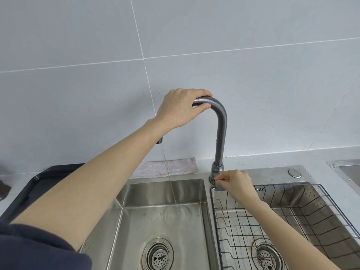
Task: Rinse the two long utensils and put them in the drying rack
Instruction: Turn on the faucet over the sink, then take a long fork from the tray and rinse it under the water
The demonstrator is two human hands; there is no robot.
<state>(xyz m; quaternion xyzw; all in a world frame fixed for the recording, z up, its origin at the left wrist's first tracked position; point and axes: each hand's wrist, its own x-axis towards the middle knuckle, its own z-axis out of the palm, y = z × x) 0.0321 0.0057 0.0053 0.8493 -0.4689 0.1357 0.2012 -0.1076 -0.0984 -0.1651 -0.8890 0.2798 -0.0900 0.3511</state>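
Dark sleeve (29, 248) lowest, near the lens. Left hand (180, 108) curled over the tap (221, 123) arch, probably to aim the stream (168, 172) into the left basin (161, 221). Right hand (236, 182) pinching the lever at the tap base, likely setting flow. Drying rack (288, 217) empty in the right basin. Long utensils nowhere in sight.

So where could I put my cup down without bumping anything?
The left basin floor is bare around its drain, though water runs there. The wire rack in the right basin is empty too. It is crowded around the faucet, where both hands are.
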